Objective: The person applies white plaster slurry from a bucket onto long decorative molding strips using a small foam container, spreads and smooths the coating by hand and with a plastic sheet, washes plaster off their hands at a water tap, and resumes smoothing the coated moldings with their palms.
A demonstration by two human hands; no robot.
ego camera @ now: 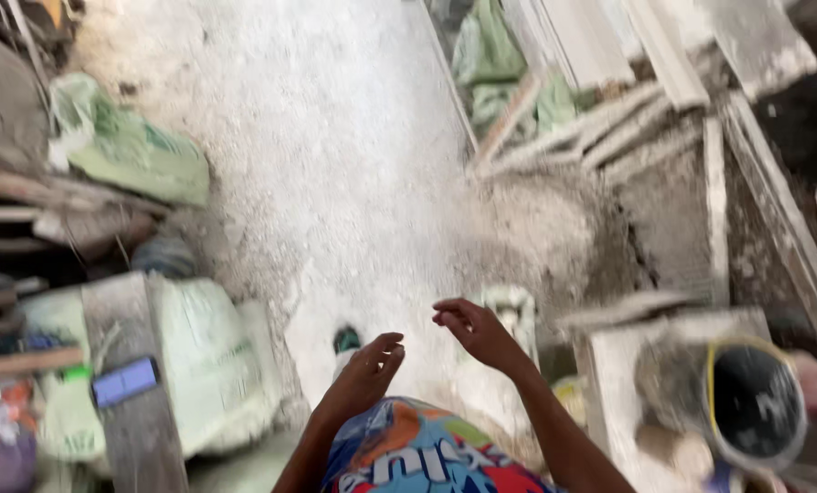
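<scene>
My left hand [363,374] and my right hand [477,330] hang side by side in front of my body, over a dusty white floor [335,155]. Both are empty, with fingers loosely curled and apart. Below them shows my colourful printed shirt [417,456]. A shoe tip with a dark green patch [345,341] sits on the floor just beyond my left hand. A pale, dust-covered object [515,315] lies right behind my right hand. The view is motion-blurred.
Left: green-white sacks [134,151], a bigger sack [203,361], a plank [130,383] carrying a phone [125,381]. Right: a black bucket with a yellow rim [755,402] on a white block [609,365], stacked white boards [609,55], a rubble pile [536,219].
</scene>
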